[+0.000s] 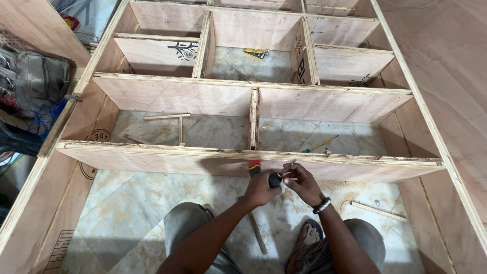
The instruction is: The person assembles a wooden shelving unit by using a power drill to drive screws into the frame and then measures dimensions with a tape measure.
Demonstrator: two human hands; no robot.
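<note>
I squat inside a large plywood cabinet frame (243, 155) that lies flat on a marble floor. My left hand (260, 189) is closed around a tool with a black head (274, 179). A red-and-black end (254, 166) pokes up beside that hand, and a wooden handle (257, 233) runs down below it. My right hand (303, 183), with a bead bracelet on its wrist, pinches a few thin nails (291, 165) right next to the tool head. Both hands meet just in front of the frame's nearest cross board.
A green-handled screwdriver (319, 145) lies in the compartment beyond the board, and loose wood strips (167, 116) lie in the compartment to its left. Another strip (378, 210) rests on the floor at my right. A small yellow-black object (255, 52) is in a far compartment. A grey bag (30, 76) sits outside the frame at left.
</note>
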